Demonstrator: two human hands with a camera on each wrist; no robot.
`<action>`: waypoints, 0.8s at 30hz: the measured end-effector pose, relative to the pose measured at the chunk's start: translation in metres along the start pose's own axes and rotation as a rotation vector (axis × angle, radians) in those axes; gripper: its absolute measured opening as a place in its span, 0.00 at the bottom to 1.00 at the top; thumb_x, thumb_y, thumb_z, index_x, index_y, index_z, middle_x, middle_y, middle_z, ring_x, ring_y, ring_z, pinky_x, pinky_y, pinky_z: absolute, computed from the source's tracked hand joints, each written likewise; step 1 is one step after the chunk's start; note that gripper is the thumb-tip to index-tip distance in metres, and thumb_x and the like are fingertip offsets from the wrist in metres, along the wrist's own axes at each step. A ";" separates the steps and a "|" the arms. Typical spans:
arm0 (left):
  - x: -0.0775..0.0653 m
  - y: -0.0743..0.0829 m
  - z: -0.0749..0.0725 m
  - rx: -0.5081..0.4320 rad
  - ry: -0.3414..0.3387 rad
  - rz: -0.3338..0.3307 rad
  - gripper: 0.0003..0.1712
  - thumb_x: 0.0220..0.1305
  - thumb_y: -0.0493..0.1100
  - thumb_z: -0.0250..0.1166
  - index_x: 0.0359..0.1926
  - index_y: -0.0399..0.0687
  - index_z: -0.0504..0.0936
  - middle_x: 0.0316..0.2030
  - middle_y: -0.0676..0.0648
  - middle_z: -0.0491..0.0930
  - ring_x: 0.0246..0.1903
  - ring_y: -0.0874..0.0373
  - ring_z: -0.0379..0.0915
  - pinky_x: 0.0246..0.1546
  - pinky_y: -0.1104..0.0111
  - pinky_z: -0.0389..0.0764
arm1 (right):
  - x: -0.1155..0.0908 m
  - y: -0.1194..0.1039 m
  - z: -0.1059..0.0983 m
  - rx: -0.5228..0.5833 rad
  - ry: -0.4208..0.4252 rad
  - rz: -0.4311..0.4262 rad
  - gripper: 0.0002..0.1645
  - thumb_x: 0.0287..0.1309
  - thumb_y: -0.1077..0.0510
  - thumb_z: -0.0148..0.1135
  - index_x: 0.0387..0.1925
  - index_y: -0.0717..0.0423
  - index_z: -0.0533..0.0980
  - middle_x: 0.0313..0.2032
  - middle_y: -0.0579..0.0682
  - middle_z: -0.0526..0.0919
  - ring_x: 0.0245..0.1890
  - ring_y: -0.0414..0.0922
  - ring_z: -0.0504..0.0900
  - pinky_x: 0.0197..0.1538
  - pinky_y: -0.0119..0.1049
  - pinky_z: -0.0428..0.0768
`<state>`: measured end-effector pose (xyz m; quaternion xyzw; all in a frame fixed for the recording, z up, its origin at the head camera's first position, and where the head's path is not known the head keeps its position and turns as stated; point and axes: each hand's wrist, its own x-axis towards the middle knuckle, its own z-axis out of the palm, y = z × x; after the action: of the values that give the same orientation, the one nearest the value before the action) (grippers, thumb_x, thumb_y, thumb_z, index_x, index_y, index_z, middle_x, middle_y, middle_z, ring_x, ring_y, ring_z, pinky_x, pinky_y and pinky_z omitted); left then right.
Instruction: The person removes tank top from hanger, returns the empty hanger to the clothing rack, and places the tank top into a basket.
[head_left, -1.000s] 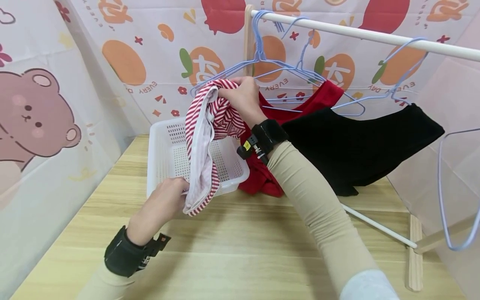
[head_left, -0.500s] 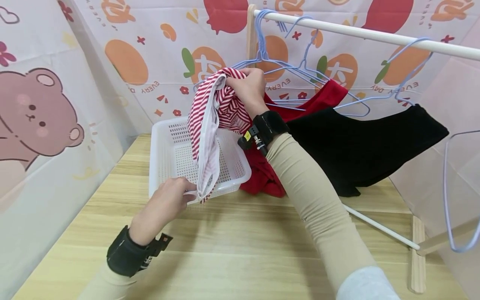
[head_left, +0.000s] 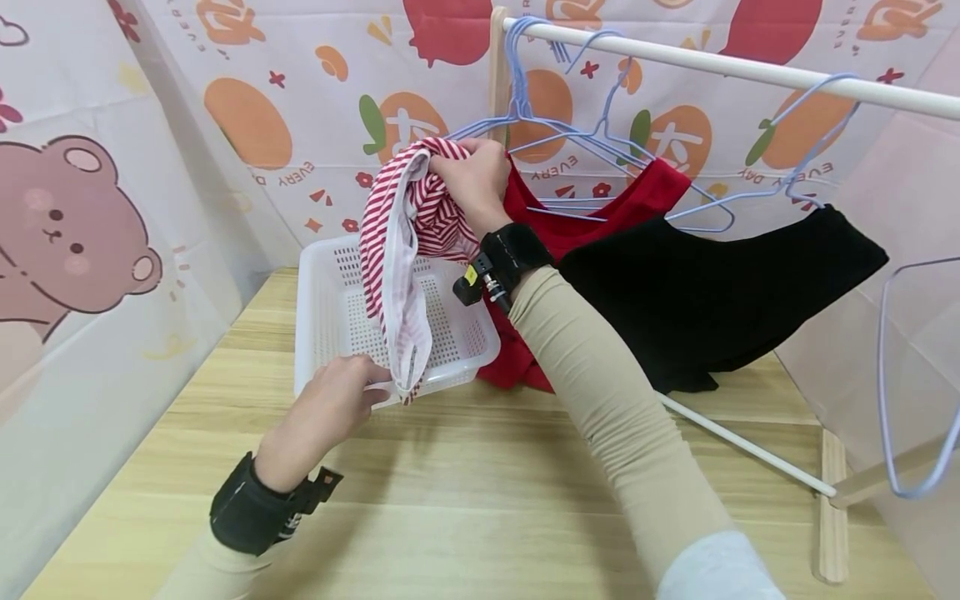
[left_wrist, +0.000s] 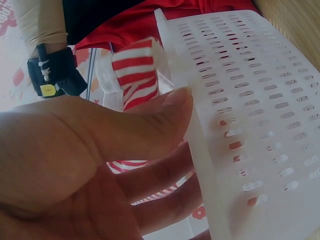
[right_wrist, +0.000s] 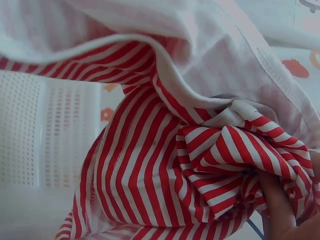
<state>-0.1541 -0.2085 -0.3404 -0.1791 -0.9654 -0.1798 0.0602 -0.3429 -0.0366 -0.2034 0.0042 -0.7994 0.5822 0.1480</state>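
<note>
A red-and-white striped garment [head_left: 382, 242] hangs in folds over the white plastic basket [head_left: 468, 367], its pale inner side and white edge band showing. My right hand [head_left: 478, 179] grips its bunched upper part. In the right wrist view, fingers [right_wrist: 277, 212] sink into the gathered striped cloth [right_wrist: 145, 170]. My left hand [head_left: 333, 400] holds the basket's near rim at the left. The left wrist view shows the thumb [left_wrist: 172, 112] on the outer side of the perforated wall [left_wrist: 270, 100], the other fingers behind it. The garment's lower end overlaps the near rim beside this hand.
A clothes rack with a white rail [head_left: 675, 62] stands at the right. Blue hangers [head_left: 517, 83] hang from it, along with a red garment [head_left: 652, 187] and a black garment [head_left: 712, 292]. One blue hanger [head_left: 885, 400] hangs low at the right. Wooden table [head_left: 450, 517] lies below.
The garment's lower end has risen and swung right, away from my left hand, to the basket's near rim. My right hand has shifted slightly left in the last half second. My left hand stays at the rim.
</note>
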 end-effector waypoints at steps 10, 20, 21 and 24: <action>-0.001 -0.001 0.000 -0.018 0.004 -0.007 0.09 0.57 0.29 0.73 0.29 0.49 0.88 0.24 0.51 0.82 0.26 0.55 0.78 0.28 0.59 0.76 | -0.012 0.007 0.027 -0.083 -0.064 0.019 0.21 0.54 0.49 0.76 0.50 0.48 0.88 0.50 0.46 0.89 0.50 0.39 0.82 0.51 0.31 0.82; -0.001 -0.001 0.001 -0.023 0.005 -0.018 0.09 0.58 0.29 0.72 0.35 0.48 0.91 0.26 0.50 0.83 0.27 0.55 0.78 0.29 0.59 0.77 | -0.013 0.023 0.043 -0.017 -0.179 0.081 0.18 0.57 0.55 0.74 0.49 0.54 0.87 0.46 0.49 0.89 0.46 0.39 0.79 0.49 0.29 0.81; -0.001 -0.001 0.001 -0.027 0.005 -0.019 0.09 0.58 0.30 0.72 0.35 0.48 0.91 0.27 0.50 0.84 0.27 0.55 0.77 0.29 0.59 0.78 | -0.013 0.024 0.044 -0.020 -0.191 0.091 0.17 0.57 0.55 0.74 0.49 0.54 0.87 0.46 0.48 0.88 0.46 0.39 0.79 0.49 0.29 0.81; -0.001 -0.001 0.001 -0.033 0.014 -0.012 0.11 0.58 0.29 0.72 0.38 0.48 0.92 0.30 0.49 0.87 0.29 0.55 0.80 0.30 0.58 0.80 | -0.012 0.026 0.048 -0.037 -0.234 0.132 0.19 0.58 0.55 0.74 0.51 0.53 0.85 0.49 0.47 0.87 0.49 0.40 0.80 0.52 0.30 0.82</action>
<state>-0.1534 -0.2095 -0.3419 -0.1733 -0.9629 -0.1973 0.0629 -0.3474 -0.0751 -0.2438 0.0169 -0.8204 0.5713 0.0153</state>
